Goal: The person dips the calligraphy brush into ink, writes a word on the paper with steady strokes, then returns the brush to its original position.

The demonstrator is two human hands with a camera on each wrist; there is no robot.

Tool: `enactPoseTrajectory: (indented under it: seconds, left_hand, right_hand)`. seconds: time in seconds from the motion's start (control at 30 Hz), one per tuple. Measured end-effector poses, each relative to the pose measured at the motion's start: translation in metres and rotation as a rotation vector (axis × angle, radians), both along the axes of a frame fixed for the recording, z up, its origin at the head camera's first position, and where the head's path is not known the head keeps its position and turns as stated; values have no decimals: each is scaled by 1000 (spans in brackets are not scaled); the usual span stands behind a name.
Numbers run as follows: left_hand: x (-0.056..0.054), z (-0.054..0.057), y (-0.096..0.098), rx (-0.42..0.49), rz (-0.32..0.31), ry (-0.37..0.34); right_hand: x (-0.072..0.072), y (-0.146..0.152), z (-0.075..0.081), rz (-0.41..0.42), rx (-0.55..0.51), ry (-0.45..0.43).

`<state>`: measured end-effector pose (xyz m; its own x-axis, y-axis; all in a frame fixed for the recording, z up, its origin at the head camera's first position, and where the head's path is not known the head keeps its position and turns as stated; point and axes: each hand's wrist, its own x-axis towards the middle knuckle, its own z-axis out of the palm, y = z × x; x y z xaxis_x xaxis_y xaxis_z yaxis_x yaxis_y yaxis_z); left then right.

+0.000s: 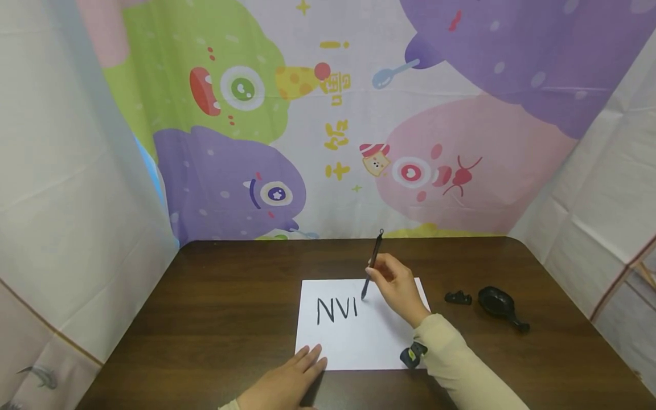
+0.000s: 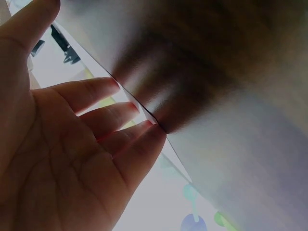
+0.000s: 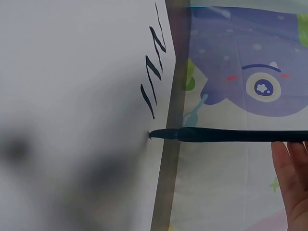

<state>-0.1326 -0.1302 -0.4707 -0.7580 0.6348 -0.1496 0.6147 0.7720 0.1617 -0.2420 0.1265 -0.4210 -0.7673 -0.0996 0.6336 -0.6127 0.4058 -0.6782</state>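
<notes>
My right hand (image 1: 397,287) pinches a dark ink brush (image 1: 375,251) above the white paper (image 1: 359,347). The brush stands nearly upright, and in the right wrist view its black tip (image 3: 158,134) meets or nearly meets the sheet, just past the last stroke. Black letters (image 1: 336,310) reading "NVI" run along the upper left of the paper. At the lower left corner of the sheet my left hand (image 1: 287,378) rests with fingers spread, the fingertips (image 2: 156,130) on the paper in the left wrist view.
Right of the paper, on the brown table (image 1: 215,319), lie a black spoon-shaped dish (image 1: 496,302) and a small black brush rest (image 1: 458,298). A cartoon-printed curtain (image 1: 338,210) hangs behind the far edge, with pale cloth on both sides.
</notes>
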Motion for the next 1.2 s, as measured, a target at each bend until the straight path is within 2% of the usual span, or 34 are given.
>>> enactPoseTrajectory:
  seconds: [0.17, 0.5, 1.0, 1.2]
  left_hand:
    - [0, 1, 0, 4, 0, -21]
    - [0, 0, 0, 10, -5, -2]
    - [0, -1, 1, 9, -5, 18]
    - [0, -1, 0, 10, -4, 8]
  right_hand:
    - [1, 0, -1, 9, 11, -18]
    - [3, 1, 0, 29, 19, -66]
    - [5, 2, 3, 54, 27, -84]
    - [6, 4, 3, 88, 23, -102]
